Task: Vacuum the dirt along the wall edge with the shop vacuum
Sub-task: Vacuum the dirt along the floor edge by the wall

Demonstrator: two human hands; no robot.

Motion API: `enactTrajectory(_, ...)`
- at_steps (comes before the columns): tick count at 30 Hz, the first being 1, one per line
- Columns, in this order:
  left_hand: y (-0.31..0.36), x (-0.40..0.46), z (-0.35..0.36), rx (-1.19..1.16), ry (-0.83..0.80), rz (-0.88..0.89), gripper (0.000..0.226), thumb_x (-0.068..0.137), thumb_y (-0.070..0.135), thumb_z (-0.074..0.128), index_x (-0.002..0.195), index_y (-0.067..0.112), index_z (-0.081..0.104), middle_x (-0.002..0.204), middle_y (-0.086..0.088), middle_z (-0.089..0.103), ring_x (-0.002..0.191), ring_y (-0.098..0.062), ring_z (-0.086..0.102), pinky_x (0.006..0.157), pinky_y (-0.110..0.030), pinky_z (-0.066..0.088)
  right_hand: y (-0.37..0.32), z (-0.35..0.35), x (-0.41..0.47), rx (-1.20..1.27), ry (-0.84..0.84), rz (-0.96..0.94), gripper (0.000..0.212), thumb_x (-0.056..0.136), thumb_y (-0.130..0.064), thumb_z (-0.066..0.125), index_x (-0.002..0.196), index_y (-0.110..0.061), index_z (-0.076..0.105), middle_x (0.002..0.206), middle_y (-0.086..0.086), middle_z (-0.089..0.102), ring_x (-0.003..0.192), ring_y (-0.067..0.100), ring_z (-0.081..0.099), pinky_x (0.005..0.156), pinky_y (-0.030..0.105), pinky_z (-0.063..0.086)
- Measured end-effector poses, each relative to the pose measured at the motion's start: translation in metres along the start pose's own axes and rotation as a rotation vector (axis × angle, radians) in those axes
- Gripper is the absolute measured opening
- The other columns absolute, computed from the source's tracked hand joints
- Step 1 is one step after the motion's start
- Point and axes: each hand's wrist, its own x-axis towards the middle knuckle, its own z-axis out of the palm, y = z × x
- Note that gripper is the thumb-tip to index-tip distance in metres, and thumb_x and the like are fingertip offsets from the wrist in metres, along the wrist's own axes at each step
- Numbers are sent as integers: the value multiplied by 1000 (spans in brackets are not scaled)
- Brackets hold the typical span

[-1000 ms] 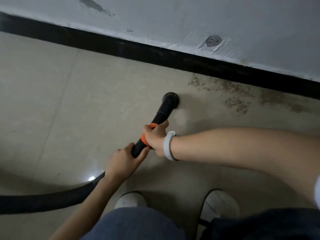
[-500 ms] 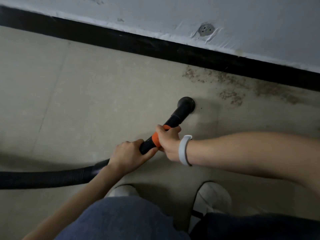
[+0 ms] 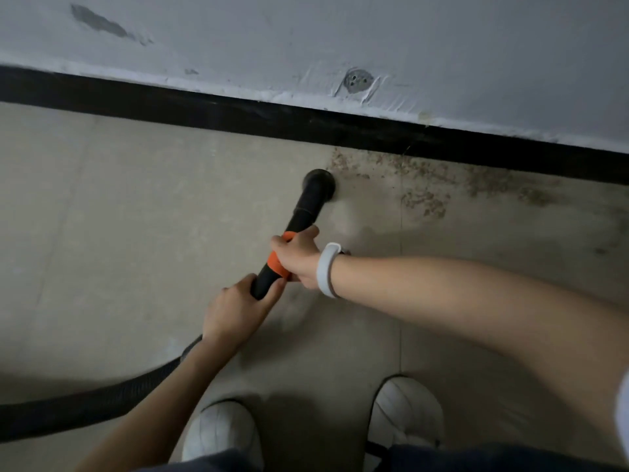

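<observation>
— Black nozzle point(image 3: 318, 185) is down on the floor point(image 3: 136, 233), just short of the black skirting board point(image 3: 204, 112). See it?

— Yes. Brown dirt point(image 3: 422, 178) lies along the skirting board, starting right beside the nozzle and spreading to its right.

— And the hands?

— Right hand point(image 3: 299, 260) wraps around the orange collar point(image 3: 276, 264); a white wristband point(image 3: 327, 270) sits on that wrist. Left hand point(image 3: 235, 310) grips the tube just behind, farther from the skirting board.

— The hose point(image 3: 85, 403)?

— Trails away from the skirting board, past two white shoes point(image 3: 406, 412).
</observation>
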Motion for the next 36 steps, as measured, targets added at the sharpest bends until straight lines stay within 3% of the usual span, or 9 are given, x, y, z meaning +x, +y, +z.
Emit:
enactTrajectory(3, 1, 19, -13, 3, 43, -29, 44, 83, 61, 47, 68, 19, 50, 58, -2, 55, 54, -20, 52, 50, -29, 37, -25, 11, 14, -27, -46, 2, 75, 90, -37, 51, 143, -10, 4, 131, 13, 48, 117, 33, 50, 96, 47, 48)
enactTrajectory(13, 54, 61, -29, 299, -20, 28, 43, 88, 62, 40, 69, 23, 42, 59, 2, 50, 51, -13, 48, 48, -25, 34, -47, -24, 43, 73, -45, -4, 74, 77, -46, 50, 137, -20, 14, 124, 15, 50, 105, 35, 56, 87, 49, 53)
enactTrajectory(19, 61, 58, -12, 286, -10, 19, 44, 89, 61, 40, 75, 20, 47, 59, 3, 50, 52, -13, 48, 48, -25, 35, -37, -39, 47, 59, -2, -15, 63, 88, -36, 48, 137, -15, 16, 120, 15, 53, 102, 33, 58, 87, 47, 54)
enactTrajectory(30, 77, 65, -7, 282, -82, 67, 44, 88, 63, 39, 68, 23, 44, 58, 2, 50, 51, -12, 48, 48, -23, 34, -31, -63, 55, 99, 26, -2, 58, 89, -38, 50, 133, -14, 21, 119, 15, 50, 94, 31, 58, 85, 46, 55)
enactTrajectory(36, 88, 64, -4, 279, -114, 84, 45, 88, 62, 40, 70, 22, 45, 59, 1, 50, 51, -12, 47, 47, -23, 33, -27, -72, 57, 104, 58, 5, 57, 86, -40, 51, 129, -14, 24, 108, 14, 48, 95, 33, 60, 84, 47, 55)
